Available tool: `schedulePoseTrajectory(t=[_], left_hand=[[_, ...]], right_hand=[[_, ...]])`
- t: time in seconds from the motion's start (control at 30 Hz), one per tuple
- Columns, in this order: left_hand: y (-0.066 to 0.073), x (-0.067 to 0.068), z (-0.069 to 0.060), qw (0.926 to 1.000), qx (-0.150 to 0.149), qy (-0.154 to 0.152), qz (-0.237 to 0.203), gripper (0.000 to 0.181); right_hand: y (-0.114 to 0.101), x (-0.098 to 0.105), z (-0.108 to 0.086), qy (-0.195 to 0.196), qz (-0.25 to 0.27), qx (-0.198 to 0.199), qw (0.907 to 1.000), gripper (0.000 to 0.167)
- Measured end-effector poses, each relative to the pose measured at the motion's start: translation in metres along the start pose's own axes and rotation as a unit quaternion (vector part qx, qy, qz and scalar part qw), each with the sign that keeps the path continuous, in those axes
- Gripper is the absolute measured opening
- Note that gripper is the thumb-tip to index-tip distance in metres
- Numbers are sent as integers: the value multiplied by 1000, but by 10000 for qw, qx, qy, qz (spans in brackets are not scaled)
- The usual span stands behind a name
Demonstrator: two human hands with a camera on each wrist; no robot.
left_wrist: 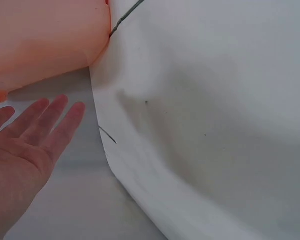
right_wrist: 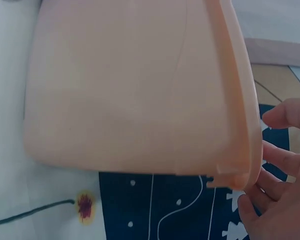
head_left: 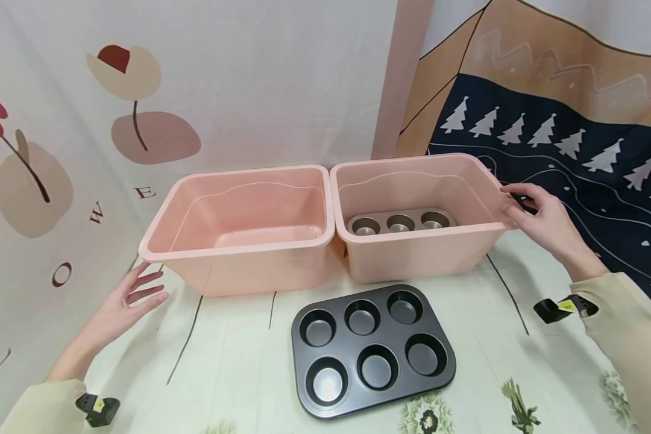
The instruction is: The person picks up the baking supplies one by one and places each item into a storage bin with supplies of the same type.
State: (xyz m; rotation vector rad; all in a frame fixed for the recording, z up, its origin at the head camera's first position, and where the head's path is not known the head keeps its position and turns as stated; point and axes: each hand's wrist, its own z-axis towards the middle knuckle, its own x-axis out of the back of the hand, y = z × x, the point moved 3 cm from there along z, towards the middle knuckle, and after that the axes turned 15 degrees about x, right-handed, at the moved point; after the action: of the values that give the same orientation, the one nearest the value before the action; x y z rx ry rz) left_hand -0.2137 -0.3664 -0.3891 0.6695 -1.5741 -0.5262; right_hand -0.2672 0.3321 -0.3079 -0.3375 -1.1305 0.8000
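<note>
Two pink plastic bins stand side by side in the head view, the left bin (head_left: 249, 268) and the right bin (head_left: 412, 259). My left hand (head_left: 125, 304) is just below the left bin's near left corner, fingers extended and spread; its palm and fingers (left_wrist: 65, 127) hold nothing in the left wrist view. At the right bin's outer rim, my right hand (head_left: 545, 223) touches the edge with loosely bent fingers. A muffin tin (head_left: 398, 218) with small cups lies inside the right bin, partly hidden by the front wall. A dark muffin tin (head_left: 352, 349) lies in front of the bins.
A pale flowered cloth (head_left: 222, 361) covers the table. Behind the bins hangs a printed curtain (head_left: 282, 84), with a dark tree-patterned part (head_left: 521, 157) at the right. The two bins' rims meet or nearly meet in the middle.
</note>
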Motion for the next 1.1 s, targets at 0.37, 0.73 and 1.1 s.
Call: schedulePoseTrajectory(t=[0.37, 0.73, 1.1], left_hand=[[1, -4, -8, 9992, -375, -156, 17, 77], [3, -6, -17, 9976, -610, -280, -171, 74], [10, -16, -26, 9967, -649, -473, -95, 75]], right_hand=[[20, -4, -2, -246, -48, 100, 9996, 62], [30, -12, -5, -452, 345, 79, 9984, 66], [35, -18, -6, -576, 840, -64, 9948, 70]])
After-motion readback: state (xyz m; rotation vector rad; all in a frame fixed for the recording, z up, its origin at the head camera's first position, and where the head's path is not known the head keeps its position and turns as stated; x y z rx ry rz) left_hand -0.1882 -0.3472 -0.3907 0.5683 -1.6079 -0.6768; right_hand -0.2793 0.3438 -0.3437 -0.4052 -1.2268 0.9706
